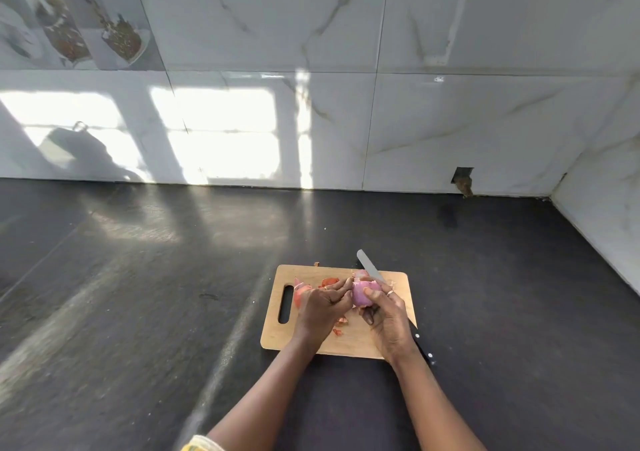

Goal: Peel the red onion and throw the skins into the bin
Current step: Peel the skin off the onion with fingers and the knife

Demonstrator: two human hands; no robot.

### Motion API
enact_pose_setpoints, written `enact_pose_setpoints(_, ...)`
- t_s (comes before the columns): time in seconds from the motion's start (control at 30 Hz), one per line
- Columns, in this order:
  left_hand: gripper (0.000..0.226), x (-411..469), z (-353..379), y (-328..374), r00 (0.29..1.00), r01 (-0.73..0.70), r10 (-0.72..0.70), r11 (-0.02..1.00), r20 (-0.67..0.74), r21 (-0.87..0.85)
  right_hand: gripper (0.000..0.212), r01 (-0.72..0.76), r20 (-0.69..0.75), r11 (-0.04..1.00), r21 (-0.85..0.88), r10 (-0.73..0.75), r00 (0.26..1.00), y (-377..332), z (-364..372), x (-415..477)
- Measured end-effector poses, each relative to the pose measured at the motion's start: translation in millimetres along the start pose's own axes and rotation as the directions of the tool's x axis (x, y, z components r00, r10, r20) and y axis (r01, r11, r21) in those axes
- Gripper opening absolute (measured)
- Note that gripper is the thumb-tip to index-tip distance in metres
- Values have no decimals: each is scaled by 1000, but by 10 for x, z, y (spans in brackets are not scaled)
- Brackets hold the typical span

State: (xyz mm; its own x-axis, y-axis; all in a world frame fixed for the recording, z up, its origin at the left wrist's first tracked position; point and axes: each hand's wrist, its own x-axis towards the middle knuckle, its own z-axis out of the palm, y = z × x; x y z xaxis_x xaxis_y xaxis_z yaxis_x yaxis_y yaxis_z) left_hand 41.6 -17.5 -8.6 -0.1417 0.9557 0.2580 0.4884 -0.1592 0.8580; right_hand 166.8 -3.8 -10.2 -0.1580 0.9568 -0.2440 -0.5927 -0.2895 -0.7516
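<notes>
A pale purple red onion (pixel 362 293), mostly bare of skin, is held over a wooden cutting board (pixel 277 336) between both hands. My left hand (pixel 323 306) pinches it from the left with the fingertips. My right hand (pixel 386 319) wraps it from the right, thumb on top. Loose reddish skins (pixel 329 281) lie on the board behind my left hand, and smaller bits (pixel 341 326) lie under the hands. A knife lies along the board's right side, blade (pixel 369 266) pointing away, black handle (pixel 423 346) near my right wrist. No bin is in view.
The board sits on a dark stone counter (pixel 138 294) that runs to a white marble-tiled wall (pixel 450 121). A side wall (pixel 602 228) closes the corner at the right. A small hole (pixel 462 178) is in the wall low down.
</notes>
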Motion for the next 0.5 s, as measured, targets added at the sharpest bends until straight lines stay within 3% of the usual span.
enact_pose_setpoints(0.2, 38, 9, -36, 3, 998, 57, -58, 998, -38, -30, 48, -10, -8, 1000, 8, 10, 1000, 14, -38, 26)
enact_pose_setpoints(0.37, 9, -23, -35, 30, 990, 104, -112, 990, -84, -92, 50, -12, -4, 1000, 21, 12, 1000, 34, -58, 41)
enact_pose_setpoints(0.5, 22, -13, -11, 7, 987, 125, -140, 978, -83, -167, 49, -6, 32, 999, 41, 5, 999, 31, -73, 53)
